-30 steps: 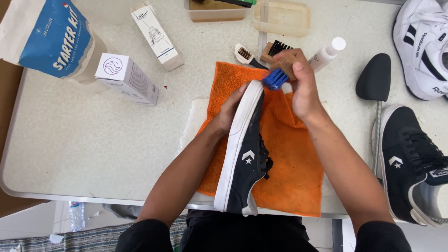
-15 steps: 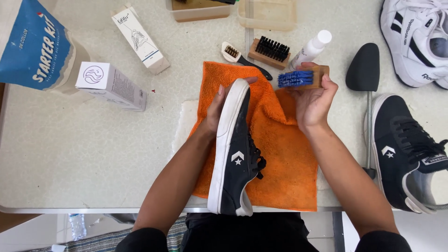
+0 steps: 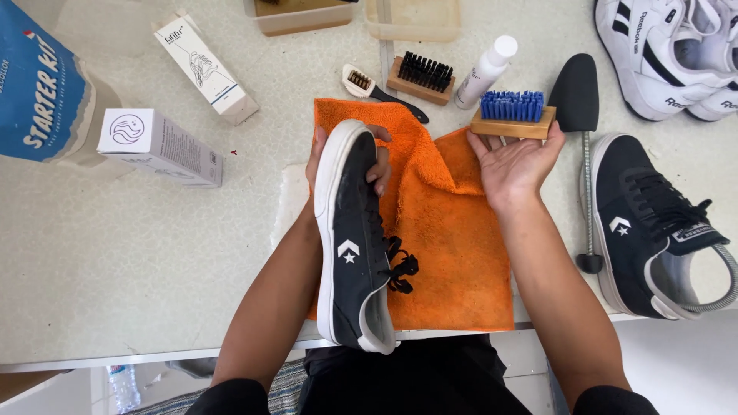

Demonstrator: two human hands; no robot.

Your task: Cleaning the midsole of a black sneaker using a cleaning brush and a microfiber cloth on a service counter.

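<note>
The left hand (image 3: 347,157) grips the black shoe (image 3: 354,246) on its side over the orange cloth (image 3: 453,230). The right hand (image 3: 513,163) is open beside the blue brush (image 3: 513,114), which sits near the worktop (image 3: 154,246) middle; a bump could tip the white bottle (image 3: 483,73)

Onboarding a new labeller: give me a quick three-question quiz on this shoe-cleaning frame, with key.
1. True or false: the left hand grips the dark sneaker at its toe end.
2. The blue-bristled brush is: A) lying on the orange towel; B) at the fingertips of the open right hand, bristles up; C) inside the second dark sneaker.
3. Fill in: the black-bristled wooden brush lies between the small black-handled brush and the white ______.

Key
1. True; the sneaker is tipped on edge over the towel.
2. B
3. Bottle
</note>
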